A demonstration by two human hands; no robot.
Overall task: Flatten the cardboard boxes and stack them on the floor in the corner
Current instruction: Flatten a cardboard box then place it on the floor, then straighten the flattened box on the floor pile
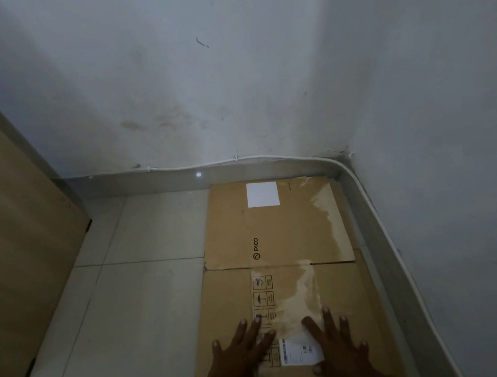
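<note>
A flattened brown cardboard box (276,238) lies on the tiled floor in the corner where two grey walls meet. It carries a black logo, handling symbols, shiny tape and white labels. Edges of more cardboard show under it on the right side and at the bottom. My left hand (240,354) rests flat on the near part of the box, fingers spread. My right hand (337,344) lies flat beside it, fingers spread, partly over a white shipping label (297,351). Neither hand grips anything.
A tan wooden panel or door (10,238) stands at the left. A white cable (367,185) runs along the grey skirting (367,213) at the foot of both walls. Pale floor tiles (123,299) stretch left of the cardboard.
</note>
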